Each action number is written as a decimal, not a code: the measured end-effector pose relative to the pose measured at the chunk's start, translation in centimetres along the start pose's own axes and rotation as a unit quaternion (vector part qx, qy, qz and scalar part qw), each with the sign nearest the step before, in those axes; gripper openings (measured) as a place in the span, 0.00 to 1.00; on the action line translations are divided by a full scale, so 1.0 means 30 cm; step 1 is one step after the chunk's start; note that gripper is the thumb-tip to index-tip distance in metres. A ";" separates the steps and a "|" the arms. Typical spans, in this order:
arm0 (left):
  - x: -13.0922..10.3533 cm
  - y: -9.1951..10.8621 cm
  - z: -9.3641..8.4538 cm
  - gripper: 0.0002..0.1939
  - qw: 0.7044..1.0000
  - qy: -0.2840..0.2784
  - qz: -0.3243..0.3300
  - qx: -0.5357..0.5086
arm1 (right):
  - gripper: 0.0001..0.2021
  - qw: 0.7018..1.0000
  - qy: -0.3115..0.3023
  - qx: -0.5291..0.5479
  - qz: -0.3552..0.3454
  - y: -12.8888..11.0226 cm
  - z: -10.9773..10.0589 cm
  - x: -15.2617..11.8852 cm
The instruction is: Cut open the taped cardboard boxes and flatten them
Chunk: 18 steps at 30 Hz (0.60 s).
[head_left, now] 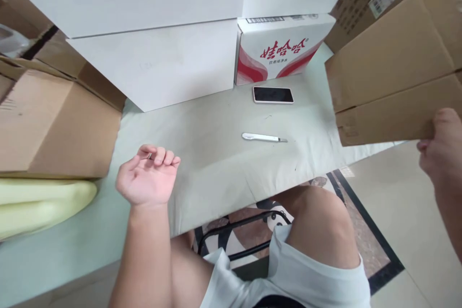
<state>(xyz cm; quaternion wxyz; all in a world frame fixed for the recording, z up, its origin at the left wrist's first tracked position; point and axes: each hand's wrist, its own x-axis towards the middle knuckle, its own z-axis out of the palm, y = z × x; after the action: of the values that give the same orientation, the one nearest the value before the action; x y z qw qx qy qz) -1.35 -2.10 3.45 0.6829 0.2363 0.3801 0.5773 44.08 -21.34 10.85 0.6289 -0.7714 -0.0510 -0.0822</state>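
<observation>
My right hand (443, 142) grips the lower edge of a brown cardboard box (393, 67) at the right side of the table. The box looks flattened, with a crease running across it, and part of it lies outside the view. My left hand (149, 175) is palm up over the left part of the table, its fingers loosely curled and apart, holding nothing. Between the hands, a white utility knife (262, 137) with its blade tip showing lies on the tablecloth. Behind the knife lies a phone (273, 95) with a dark screen.
A white box with red print (277, 50) stands at the back beside large white boxes (155, 65). Open cardboard boxes (72, 125) and a pale yellow item (43, 204) occupy the left. The tablecloth (209, 163) ends just above my knees.
</observation>
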 end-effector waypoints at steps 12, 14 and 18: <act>0.002 0.003 0.015 0.14 1.000 -0.012 -0.007 -0.017 | 0.18 0.876 -0.311 -0.305 -0.205 -0.089 0.434 0.098; -0.007 0.023 0.000 0.13 1.000 -0.018 -0.005 -0.024 | 0.16 0.849 -0.363 -0.333 -0.191 -0.051 0.408 0.012; -0.030 0.050 -0.047 0.11 0.998 -0.026 0.013 -0.046 | 0.10 0.798 -0.464 -0.335 -0.189 -0.024 0.378 -0.155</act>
<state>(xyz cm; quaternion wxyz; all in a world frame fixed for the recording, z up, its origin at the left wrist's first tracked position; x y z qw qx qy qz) -3.42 -2.80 3.97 0.6953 0.2242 0.3318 0.5968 40.10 -9.98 8.45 0.2043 -0.8548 -0.4507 0.1567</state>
